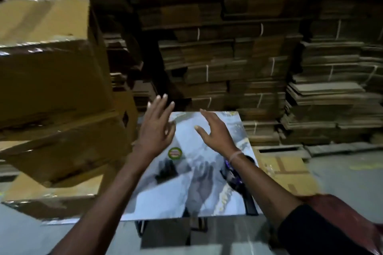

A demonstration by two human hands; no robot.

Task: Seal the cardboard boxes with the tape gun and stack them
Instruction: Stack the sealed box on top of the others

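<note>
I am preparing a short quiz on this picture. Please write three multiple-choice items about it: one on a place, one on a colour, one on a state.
1. Where do the taped boxes stand?
A. left of the table
B. on the table
C. right of the table

2. What colour rims the round sticker on the table?
A. blue
B. green
C. black

3. How are both hands?
A. open
B. fists
C. holding tape

Key: 1 A, they rise at the left; 2 B, green ring; 3 A, left hand and right hand spread empty.
</note>
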